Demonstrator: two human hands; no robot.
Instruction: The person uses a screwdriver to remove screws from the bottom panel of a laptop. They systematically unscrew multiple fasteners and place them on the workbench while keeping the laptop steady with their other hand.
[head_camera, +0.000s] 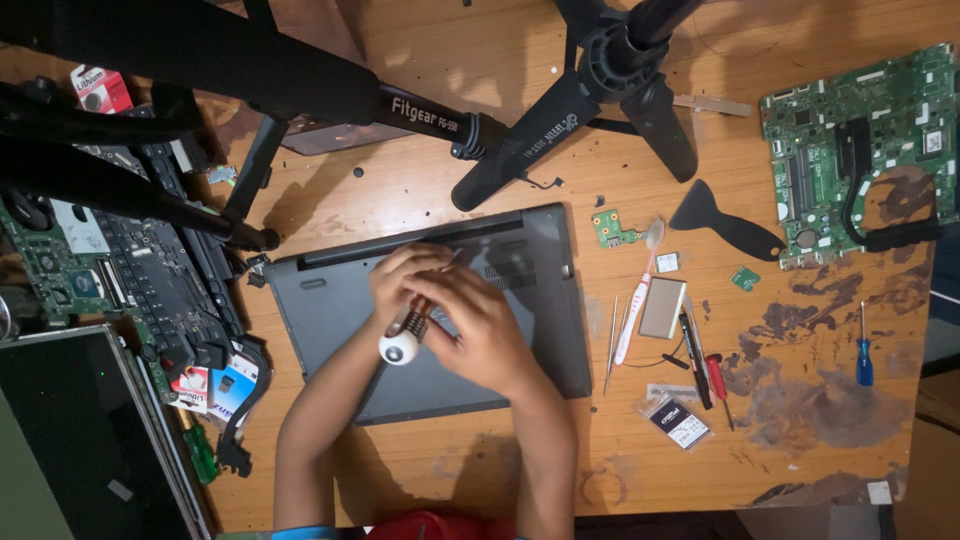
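Note:
A dark grey laptop (520, 300) lies upside down on the wooden table (420, 190), bottom cover up. Both of my hands meet over the middle of the cover. My left hand (405, 280) wraps around the shaft of a screwdriver (403, 345) with a round white cap on its handle. My right hand (480, 325) lies over the same tool, fingers curled on it. The tip is hidden under my fingers, near the vent slots.
Black tripod legs (560, 100) cross the table's far side. A green motherboard (870, 150) lies at right, another board and a dismantled laptop (110, 270) at left. Toothbrush (640, 290), tweezers (612, 345), black pry tool (725, 220), red screwdriver (718, 385) and blue screwdriver (864, 350) lie right of the laptop.

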